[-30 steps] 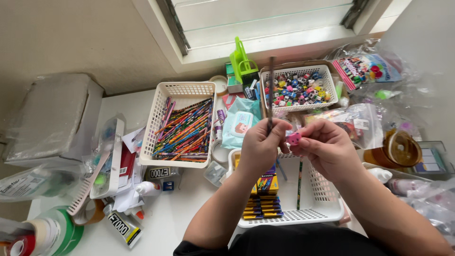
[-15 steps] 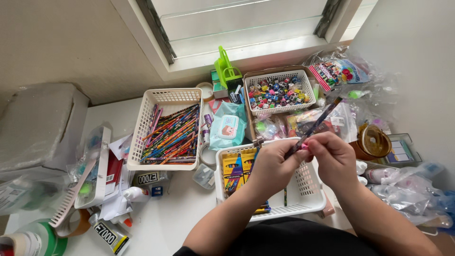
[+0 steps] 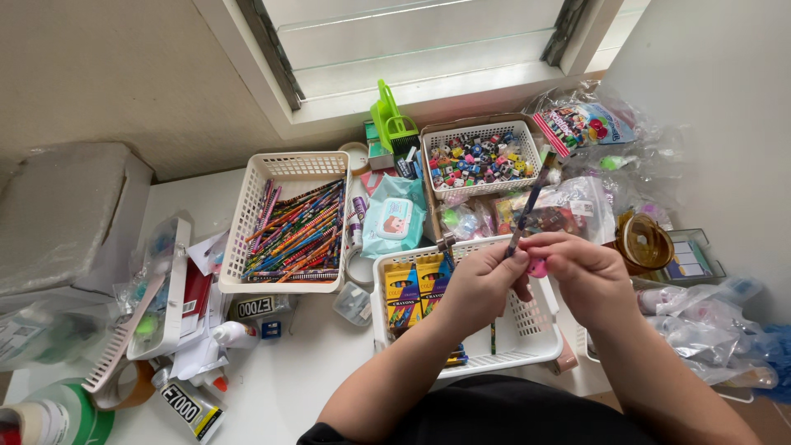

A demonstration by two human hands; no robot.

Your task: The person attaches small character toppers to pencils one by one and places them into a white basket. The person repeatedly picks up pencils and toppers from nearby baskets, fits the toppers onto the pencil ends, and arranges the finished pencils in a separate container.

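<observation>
A: Both hands are up over the near white basket point(image 3: 527, 350). The left hand point(image 3: 482, 284) has its fingers curled tight round the lower part of a pencil point(image 3: 526, 206), which slants up and away past the fingertips towards the far basket of small coloured erasers point(image 3: 478, 156).

B: And the right hand point(image 3: 589, 276)?

A: Fingers pinched closed on a small pink eraser piece point(image 3: 537, 267), right against the pencil's low end — touching it or just beside, I can't tell which.

B: How would that pencil handle?

A: Light and stiff, I'd judge — a slim wooden stick with a smooth painted skin, so it could twist in a loose hold. Gripping low on the shaft, close to the working end, as the left fingers do, looks the firmest place.

B: The pink piece?

A: Tiny, probably rubbery and a bit squashy. Best held by its sides between thumb and forefinger, since a hard squeeze could pop it loose.

B: What's below the fingers?

A: Yellow crayon boxes point(image 3: 416, 284) in that near basket, just left of the left hand. Farther left on the worktop point(image 3: 280, 379), a basket of coloured pencils point(image 3: 301, 227), and a pack of wet wipes point(image 3: 394, 216) beyond the knuckles.
</observation>
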